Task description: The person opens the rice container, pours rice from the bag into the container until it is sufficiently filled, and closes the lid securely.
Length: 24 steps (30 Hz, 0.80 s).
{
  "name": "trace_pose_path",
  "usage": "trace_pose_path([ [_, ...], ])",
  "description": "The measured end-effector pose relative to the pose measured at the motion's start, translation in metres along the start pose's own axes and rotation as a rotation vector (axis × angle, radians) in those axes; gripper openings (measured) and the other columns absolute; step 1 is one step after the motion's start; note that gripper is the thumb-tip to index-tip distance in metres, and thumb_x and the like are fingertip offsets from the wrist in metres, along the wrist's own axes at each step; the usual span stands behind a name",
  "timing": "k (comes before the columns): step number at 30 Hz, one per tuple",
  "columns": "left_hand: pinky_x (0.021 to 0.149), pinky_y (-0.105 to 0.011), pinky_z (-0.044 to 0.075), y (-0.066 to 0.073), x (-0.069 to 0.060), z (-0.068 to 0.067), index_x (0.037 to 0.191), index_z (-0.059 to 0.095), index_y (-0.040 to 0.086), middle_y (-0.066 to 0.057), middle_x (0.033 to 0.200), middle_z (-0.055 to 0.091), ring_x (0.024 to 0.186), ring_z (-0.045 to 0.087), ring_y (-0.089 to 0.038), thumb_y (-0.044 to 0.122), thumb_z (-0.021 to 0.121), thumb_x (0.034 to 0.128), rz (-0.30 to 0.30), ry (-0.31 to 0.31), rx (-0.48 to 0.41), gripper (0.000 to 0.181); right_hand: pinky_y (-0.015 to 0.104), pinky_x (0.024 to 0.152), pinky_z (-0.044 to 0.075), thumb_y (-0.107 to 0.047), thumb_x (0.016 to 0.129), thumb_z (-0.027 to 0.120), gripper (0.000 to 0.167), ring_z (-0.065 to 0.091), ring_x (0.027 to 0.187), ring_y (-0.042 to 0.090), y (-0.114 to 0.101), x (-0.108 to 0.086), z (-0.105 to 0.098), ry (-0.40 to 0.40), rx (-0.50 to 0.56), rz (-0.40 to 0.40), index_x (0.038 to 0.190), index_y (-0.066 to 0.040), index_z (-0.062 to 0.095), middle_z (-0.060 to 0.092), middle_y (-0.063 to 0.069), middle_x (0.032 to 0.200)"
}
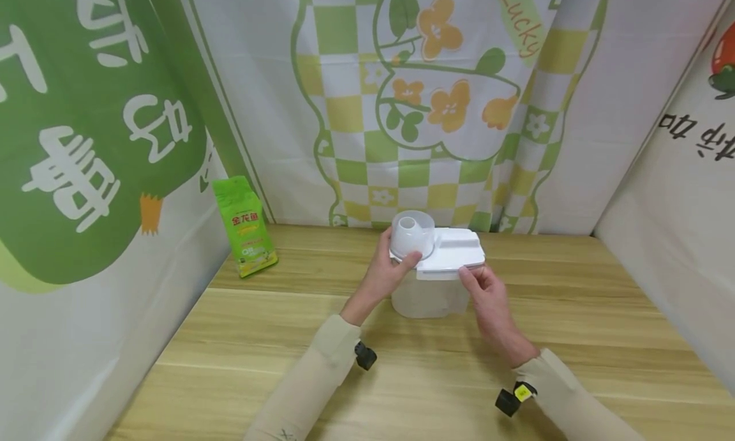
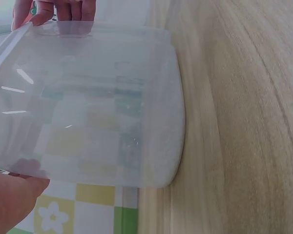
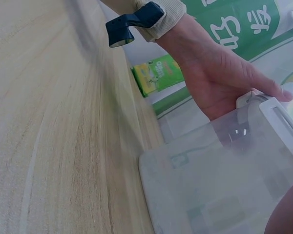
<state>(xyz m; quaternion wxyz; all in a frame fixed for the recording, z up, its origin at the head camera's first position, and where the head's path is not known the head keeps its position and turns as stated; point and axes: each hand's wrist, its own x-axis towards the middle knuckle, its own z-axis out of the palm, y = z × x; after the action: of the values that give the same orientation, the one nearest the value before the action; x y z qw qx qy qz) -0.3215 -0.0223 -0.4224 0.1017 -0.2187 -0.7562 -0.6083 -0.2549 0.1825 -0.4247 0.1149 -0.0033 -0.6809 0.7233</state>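
Note:
A clear plastic container [image 1: 430, 297] with a white lid [image 1: 453, 256] stands upright on the table. On the lid's left part sits a translucent cup [image 1: 412, 235]. The left hand [image 1: 381, 275] grips the container's top left edge, its thumb on the lid beside the cup. At the right front corner of the lid, the right hand [image 1: 488, 300] pinches the rim with thumb and fingers. The left wrist view shows the see-through container wall [image 2: 88, 107] between both hands. In the right wrist view the left hand [image 3: 224, 73] holds the far side of the container [image 3: 210, 170].
A green packet [image 1: 247, 230] stands at the table's back left corner. Behind the wooden table [image 1: 258, 364] hangs a checked, flowered curtain [image 1: 356, 109], with printed cloth walls to left and right. A small black device is strapped at each wrist.

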Motion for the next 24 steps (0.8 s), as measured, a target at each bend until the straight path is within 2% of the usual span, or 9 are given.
trace_pose_path([
  [1, 0.105, -0.046, 0.045, 0.001, 0.0, 0.0, 0.149, 0.027, 0.003, -0.023, 0.137, 0.048, 0.121, 0.053, -0.035, 0.048, 0.068, 0.089, -0.01, -0.004, -0.004, 0.085, 0.021, 0.085, 0.044, -0.013, 0.1, 0.056, 0.015, 0.052, 0.097, 0.008, 0.0, 0.0, 0.0, -0.001, 0.001, 0.003, 0.085, -0.011, 0.055, 0.058, -0.013, 0.095],
  [2, 0.106, -0.048, 0.044, 0.008, -0.002, -0.001, 0.149, 0.027, 0.001, -0.025, 0.137, 0.048, 0.121, 0.053, -0.036, 0.043, 0.069, 0.09, -0.022, -0.007, -0.004, 0.083, 0.021, 0.085, 0.044, -0.014, 0.1, 0.056, 0.015, 0.052, 0.097, 0.008, 0.0, 0.0, 0.0, -0.002, -0.001, 0.009, 0.085, -0.012, 0.054, 0.058, -0.013, 0.095],
  [3, 0.107, -0.048, 0.044, 0.008, -0.002, -0.001, 0.149, 0.027, 0.001, -0.025, 0.136, 0.049, 0.122, 0.053, -0.036, 0.046, 0.069, 0.0892, -0.027, -0.004, -0.002, 0.086, 0.021, 0.084, 0.044, -0.015, 0.1, 0.056, 0.015, 0.052, 0.096, 0.007, -0.001, 0.0, 0.0, -0.003, 0.0, 0.011, 0.085, -0.012, 0.054, 0.058, -0.012, 0.094],
  [8, 0.107, -0.047, 0.042, 0.003, -0.003, 0.001, 0.148, 0.028, 0.001, -0.023, 0.135, 0.05, 0.122, 0.053, -0.034, 0.051, 0.069, 0.0872, -0.023, 0.007, -0.012, 0.089, 0.02, 0.08, 0.044, -0.016, 0.1, 0.056, 0.015, 0.052, 0.091, 0.007, -0.003, 0.0, 0.002, 0.006, -0.004, 0.027, 0.086, -0.011, 0.054, 0.058, -0.013, 0.088],
  [9, 0.107, -0.047, 0.043, -0.004, -0.001, 0.003, 0.148, 0.029, 0.003, -0.022, 0.135, 0.05, 0.122, 0.053, -0.033, 0.055, 0.069, 0.086, -0.015, 0.011, -0.018, 0.09, 0.02, 0.08, 0.044, -0.016, 0.1, 0.056, 0.015, 0.052, 0.091, 0.007, -0.003, -0.001, 0.002, 0.007, 0.0, 0.029, 0.086, -0.012, 0.054, 0.058, -0.013, 0.087],
  [15, 0.109, -0.047, 0.04, 0.002, -0.002, 0.003, 0.149, 0.026, 0.002, -0.025, 0.138, 0.047, 0.125, 0.051, -0.035, 0.024, 0.069, 0.0912, -0.029, 0.0, -0.026, 0.075, 0.022, 0.082, 0.043, -0.017, 0.101, 0.055, 0.015, 0.051, 0.092, 0.009, -0.003, -0.001, 0.002, -0.002, 0.002, 0.044, 0.086, -0.014, 0.054, 0.057, -0.01, 0.089],
  [19, 0.106, -0.045, 0.043, 0.019, -0.007, 0.0, 0.148, 0.026, -0.003, -0.027, 0.138, 0.046, 0.124, 0.051, -0.036, 0.02, 0.067, 0.0915, -0.032, -0.012, -0.043, 0.074, 0.024, 0.082, 0.043, -0.022, 0.103, 0.051, 0.02, 0.049, 0.094, 0.01, -0.003, 0.0, 0.002, -0.02, -0.034, 0.043, 0.088, -0.009, 0.051, 0.054, -0.009, 0.09],
  [22, 0.104, -0.046, 0.045, 0.02, -0.007, 0.001, 0.148, 0.025, -0.005, -0.028, 0.137, 0.046, 0.122, 0.052, -0.037, 0.018, 0.067, 0.0913, -0.034, -0.014, -0.057, 0.074, 0.023, 0.078, 0.043, -0.025, 0.104, 0.048, 0.025, 0.049, 0.092, 0.01, -0.004, -0.001, 0.002, -0.028, -0.04, 0.042, 0.085, -0.009, 0.048, 0.052, -0.008, 0.089],
  [24, 0.104, -0.047, 0.045, 0.011, -0.004, 0.005, 0.149, 0.023, -0.003, -0.028, 0.138, 0.044, 0.123, 0.051, -0.038, 0.015, 0.066, 0.0907, -0.036, -0.009, -0.062, 0.075, 0.023, 0.076, 0.043, -0.025, 0.104, 0.048, 0.025, 0.05, 0.089, 0.009, -0.004, -0.001, 0.002, -0.022, -0.026, 0.048, 0.083, -0.01, 0.048, 0.052, -0.007, 0.087],
])
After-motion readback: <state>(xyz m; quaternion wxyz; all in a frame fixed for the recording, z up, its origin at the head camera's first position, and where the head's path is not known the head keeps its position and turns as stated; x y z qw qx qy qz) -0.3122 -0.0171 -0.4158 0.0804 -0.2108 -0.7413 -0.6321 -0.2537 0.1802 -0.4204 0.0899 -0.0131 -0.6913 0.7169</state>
